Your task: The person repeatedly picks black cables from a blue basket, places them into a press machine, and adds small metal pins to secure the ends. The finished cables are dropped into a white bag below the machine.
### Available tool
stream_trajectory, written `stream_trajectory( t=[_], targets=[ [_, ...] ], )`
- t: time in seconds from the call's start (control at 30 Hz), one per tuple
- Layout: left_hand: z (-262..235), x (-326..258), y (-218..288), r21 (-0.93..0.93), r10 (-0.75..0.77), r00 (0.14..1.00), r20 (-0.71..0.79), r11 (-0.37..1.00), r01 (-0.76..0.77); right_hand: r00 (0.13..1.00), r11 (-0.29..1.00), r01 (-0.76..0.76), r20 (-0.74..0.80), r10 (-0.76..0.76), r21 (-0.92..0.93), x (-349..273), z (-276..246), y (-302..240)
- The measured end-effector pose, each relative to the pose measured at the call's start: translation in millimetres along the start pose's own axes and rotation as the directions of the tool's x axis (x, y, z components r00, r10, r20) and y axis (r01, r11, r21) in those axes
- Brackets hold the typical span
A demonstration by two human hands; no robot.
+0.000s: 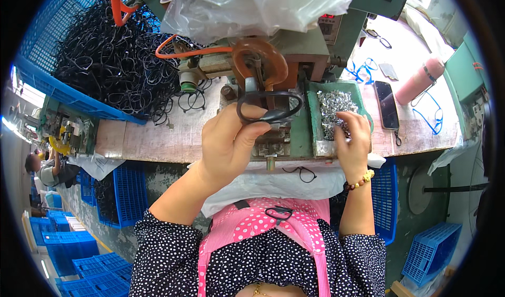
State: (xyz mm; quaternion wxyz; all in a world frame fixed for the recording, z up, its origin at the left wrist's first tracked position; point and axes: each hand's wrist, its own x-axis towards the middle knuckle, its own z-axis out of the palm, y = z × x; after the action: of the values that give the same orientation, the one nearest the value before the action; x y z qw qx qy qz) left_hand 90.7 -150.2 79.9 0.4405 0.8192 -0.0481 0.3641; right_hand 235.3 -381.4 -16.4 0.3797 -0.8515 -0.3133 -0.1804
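My left hand (227, 139) is closed on a black eyeglass frame (271, 93), pinching it by the near rim between thumb and fingers. The frame is raised in front of a bench machine (305, 47) with a coil-heated brown ring (259, 55). My right hand (353, 139) reaches over a green tray (314, 107) filled with small shiny metal parts (335, 103). Its thumb and forefinger are a little apart, their tips at the parts; I make out nothing between them.
A blue crate (79, 97) heaped with black eyeglass frames (105, 60) stands at the left. Further right lie a phone (386, 105), a pink bottle (421, 81) and blue glasses (434, 121). A clear plastic bag (252, 10) covers the machine's top. A black frame (305, 175) rests on white cloth below the bench edge.
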Motion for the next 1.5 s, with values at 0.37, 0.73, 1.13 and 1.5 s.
stream_trajectory(
  t=[0.37, 0.73, 1.13, 1.5],
  targets=[
    [3, -5, 1, -0.033, -0.044, 0.999, -0.020, 0.999, 0.043, 0.980, 0.995, 0.101, -0.173, -0.100, 0.002, 5, 21, 0],
    [-29, -70, 7, -0.134, -0.304, 0.610, 0.732, 0.814, 0.566, 0.953, 0.974, -0.018, -0.290, 0.085, 0.225, -5, 33, 3],
    [-46, -64, 15, -0.221, -0.231, 0.601, 0.765, 0.782, 0.582, 0.958, 0.969, -0.051, -0.264, 0.116, 0.241, -11, 32, 5],
    [-47, -59, -41, 0.256, -0.092, 0.917, 0.387, 0.967, -0.011, 0.987, 0.969, 0.064, -0.156, -0.027, 0.239, -7, 18, 0]
  ],
)
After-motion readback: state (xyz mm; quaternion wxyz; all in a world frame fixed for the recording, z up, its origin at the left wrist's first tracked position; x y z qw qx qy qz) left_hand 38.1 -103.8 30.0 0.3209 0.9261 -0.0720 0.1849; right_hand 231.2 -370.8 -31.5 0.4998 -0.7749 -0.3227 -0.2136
